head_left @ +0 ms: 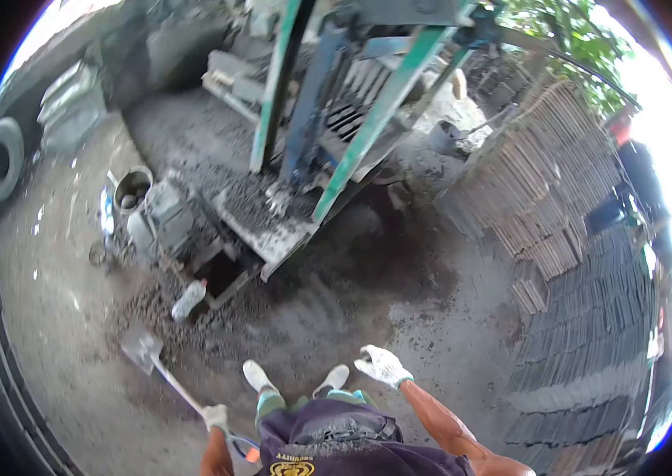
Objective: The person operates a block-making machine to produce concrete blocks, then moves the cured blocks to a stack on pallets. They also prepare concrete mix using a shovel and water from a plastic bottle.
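My left hand (215,416), in a pale glove, is closed round the upper end of a shovel (181,389). The shovel slants away to the left, with its blade (142,350) low at the edge of a heap of dark loose material (149,305). My right hand (382,366), in a white glove, is held out in front of my body to the right. Its fingers are apart and somewhat curled, with nothing between them. Below and left of it are my two light shoes (258,376) on the dusty floor.
A green and blue metal frame (367,131) stands ahead, beside a floor pit (225,274). A motor (163,218), a bucket (133,190) and a plastic bottle (189,301) are at the left. Stacked tiles (590,333) line the right side. A tire (1,159) leans far left.
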`<action>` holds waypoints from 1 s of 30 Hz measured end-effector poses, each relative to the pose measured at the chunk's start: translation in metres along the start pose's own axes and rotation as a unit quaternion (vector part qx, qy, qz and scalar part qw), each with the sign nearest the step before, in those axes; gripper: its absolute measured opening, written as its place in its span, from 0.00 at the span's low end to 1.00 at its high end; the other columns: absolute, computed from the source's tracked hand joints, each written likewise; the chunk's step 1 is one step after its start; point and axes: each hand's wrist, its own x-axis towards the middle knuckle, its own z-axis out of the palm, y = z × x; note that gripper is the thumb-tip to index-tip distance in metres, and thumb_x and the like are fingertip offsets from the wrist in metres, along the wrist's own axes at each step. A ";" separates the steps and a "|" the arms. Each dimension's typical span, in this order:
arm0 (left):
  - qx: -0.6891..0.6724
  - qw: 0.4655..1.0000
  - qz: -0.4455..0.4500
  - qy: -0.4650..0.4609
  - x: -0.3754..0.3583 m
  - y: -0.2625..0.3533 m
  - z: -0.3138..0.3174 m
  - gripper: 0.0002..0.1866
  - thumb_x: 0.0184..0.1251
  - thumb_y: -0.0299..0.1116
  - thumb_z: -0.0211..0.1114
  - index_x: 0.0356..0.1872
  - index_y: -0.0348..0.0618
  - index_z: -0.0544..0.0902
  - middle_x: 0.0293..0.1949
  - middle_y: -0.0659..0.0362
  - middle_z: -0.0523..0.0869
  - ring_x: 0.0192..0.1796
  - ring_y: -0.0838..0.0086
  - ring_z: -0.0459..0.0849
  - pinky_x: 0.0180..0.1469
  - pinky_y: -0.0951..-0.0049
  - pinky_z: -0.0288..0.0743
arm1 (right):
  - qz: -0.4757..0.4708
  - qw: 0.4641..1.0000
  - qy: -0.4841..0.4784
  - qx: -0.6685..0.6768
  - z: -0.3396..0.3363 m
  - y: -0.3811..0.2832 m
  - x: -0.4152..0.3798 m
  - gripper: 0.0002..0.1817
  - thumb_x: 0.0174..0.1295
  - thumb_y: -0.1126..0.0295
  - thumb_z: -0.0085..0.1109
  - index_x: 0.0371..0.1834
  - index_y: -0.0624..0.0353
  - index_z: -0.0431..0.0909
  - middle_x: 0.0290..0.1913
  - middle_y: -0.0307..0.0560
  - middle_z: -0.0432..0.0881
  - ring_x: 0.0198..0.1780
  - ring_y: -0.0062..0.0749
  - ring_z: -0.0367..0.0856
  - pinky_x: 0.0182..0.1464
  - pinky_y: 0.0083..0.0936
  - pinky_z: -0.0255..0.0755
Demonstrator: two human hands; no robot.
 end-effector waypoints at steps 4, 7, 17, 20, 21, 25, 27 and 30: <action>-0.359 0.931 0.039 -0.045 -0.049 0.198 -0.064 0.10 0.56 0.32 0.64 0.28 0.34 0.87 0.25 0.52 0.88 0.27 0.71 0.85 0.32 0.63 0.77 | 0.042 0.997 0.021 0.058 0.013 0.092 -0.030 0.31 0.62 0.45 0.63 0.58 0.61 0.81 0.49 0.56 0.88 0.54 0.49 0.86 0.58 0.37 0.77; -0.497 0.851 0.013 -0.167 -0.081 0.314 -0.097 0.06 0.65 0.31 0.63 0.35 0.40 0.86 0.25 0.56 0.84 0.24 0.71 0.83 0.25 0.67 0.77 | 0.116 0.983 -0.008 0.141 0.008 0.153 -0.063 0.28 0.61 0.48 0.63 0.53 0.63 0.83 0.42 0.55 0.89 0.42 0.43 0.89 0.51 0.34 0.81; -0.330 0.926 0.086 -0.161 -0.095 0.439 -0.058 0.16 0.68 0.38 0.63 0.23 0.40 0.83 0.21 0.55 0.85 0.20 0.68 0.82 0.22 0.67 0.75 | 0.334 0.810 0.043 0.480 0.047 0.347 -0.159 0.12 0.59 0.65 0.65 0.36 0.65 0.83 0.27 0.47 0.84 0.24 0.33 0.84 0.29 0.32 0.83; -0.263 0.947 0.050 -0.176 -0.108 0.461 -0.058 0.18 0.66 0.40 0.63 0.20 0.39 0.86 0.22 0.52 0.87 0.22 0.67 0.85 0.26 0.64 0.78 | 0.328 0.788 0.079 0.515 0.049 0.379 -0.142 0.11 0.58 0.66 0.64 0.31 0.66 0.81 0.24 0.47 0.83 0.22 0.33 0.82 0.27 0.31 0.82; -0.236 0.953 0.039 -0.186 -0.118 0.474 -0.064 0.17 0.65 0.39 0.63 0.21 0.39 0.86 0.23 0.52 0.87 0.24 0.67 0.86 0.27 0.64 0.79 | 0.326 0.785 0.088 0.519 0.034 0.377 -0.136 0.13 0.58 0.66 0.64 0.34 0.68 0.82 0.25 0.47 0.83 0.24 0.32 0.83 0.27 0.31 0.82; -0.178 0.947 0.061 -0.262 -0.073 0.501 -0.024 0.12 0.63 0.36 0.63 0.29 0.37 0.88 0.26 0.52 0.88 0.26 0.66 0.87 0.29 0.62 0.81 | 0.310 0.762 0.144 0.549 -0.008 0.374 -0.088 0.15 0.58 0.64 0.65 0.38 0.69 0.84 0.27 0.46 0.84 0.27 0.30 0.84 0.29 0.28 0.81; -0.175 0.938 0.050 -0.294 -0.052 0.530 -0.013 0.11 0.62 0.34 0.63 0.33 0.36 0.88 0.28 0.53 0.89 0.27 0.66 0.88 0.30 0.62 0.82 | 0.291 0.787 0.155 0.522 -0.032 0.375 -0.064 0.16 0.58 0.63 0.65 0.38 0.68 0.85 0.27 0.46 0.85 0.28 0.29 0.84 0.31 0.28 0.80; -0.154 0.939 0.097 -0.292 -0.026 0.616 -0.017 0.11 0.60 0.33 0.65 0.37 0.37 0.88 0.30 0.54 0.89 0.27 0.68 0.87 0.29 0.65 0.82 | 0.253 0.851 0.177 0.424 -0.055 0.393 -0.022 0.20 0.57 0.57 0.65 0.36 0.67 0.86 0.26 0.47 0.85 0.30 0.29 0.86 0.38 0.28 0.78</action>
